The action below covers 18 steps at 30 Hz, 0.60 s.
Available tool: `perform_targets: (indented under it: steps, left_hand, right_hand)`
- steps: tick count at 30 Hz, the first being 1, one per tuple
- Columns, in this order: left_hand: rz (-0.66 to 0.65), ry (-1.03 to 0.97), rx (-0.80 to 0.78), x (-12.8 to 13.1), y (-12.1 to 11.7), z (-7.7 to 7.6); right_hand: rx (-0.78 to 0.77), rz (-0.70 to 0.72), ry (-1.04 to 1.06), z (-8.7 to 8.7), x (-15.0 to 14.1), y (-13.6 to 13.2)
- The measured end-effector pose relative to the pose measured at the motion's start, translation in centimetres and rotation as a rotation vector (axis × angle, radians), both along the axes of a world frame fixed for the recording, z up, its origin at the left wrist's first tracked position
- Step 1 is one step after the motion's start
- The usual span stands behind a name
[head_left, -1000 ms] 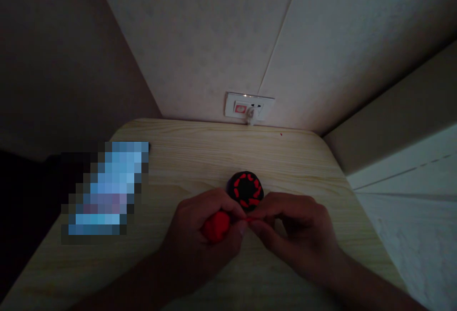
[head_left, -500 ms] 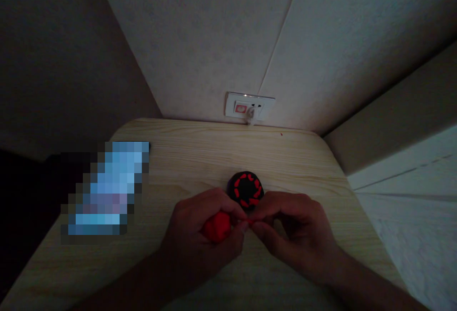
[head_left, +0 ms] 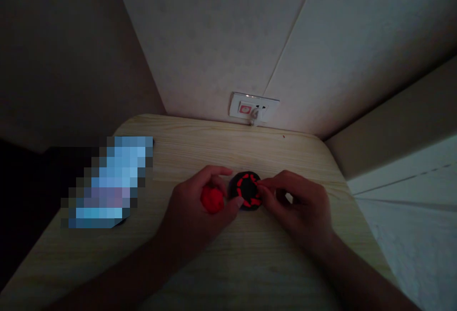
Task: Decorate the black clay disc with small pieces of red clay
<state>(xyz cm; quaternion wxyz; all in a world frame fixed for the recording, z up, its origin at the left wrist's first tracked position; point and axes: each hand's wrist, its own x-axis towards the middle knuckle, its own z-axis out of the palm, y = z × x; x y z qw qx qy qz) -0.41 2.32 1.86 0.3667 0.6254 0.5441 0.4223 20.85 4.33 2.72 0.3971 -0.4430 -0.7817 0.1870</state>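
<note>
A ball of red modelling clay is tucked in the curled fingers of my left hand. The thumb and forefinger of that hand are spread, reaching the left side of a round black piece on the table. Small red clay bits lie in a ring on top of the black piece. At its right rim my right hand is closed in a pinch, with a small bit of red clay at the fingertips, partly hidden by them.
The pale wood-grain table stands against a wall. A lit, pixelated phone-like screen lies at the left. On the wall is a socket plate with a clear plug in it. A tiny red speck lies near the back edge.
My hands have parted from each other and moved forward to the black piece. The left thumb and forefinger have opened, and the right fingertips have come to its right rim. The view has shifted slightly.
</note>
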Motion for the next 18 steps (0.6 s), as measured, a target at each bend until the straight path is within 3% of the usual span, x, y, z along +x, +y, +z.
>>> perform_targets:
  steps: [7,18]
  left_hand:
    - [-0.104,0.153,0.084,0.3,0.1,-0.9]
    - [-0.127,0.145,0.049,0.5,0.0,-1.1]
  right_hand:
    - [0.029,0.088,-0.071,-0.2,0.2,0.7]
    - [0.041,0.116,-0.188,0.5,0.0,1.1]
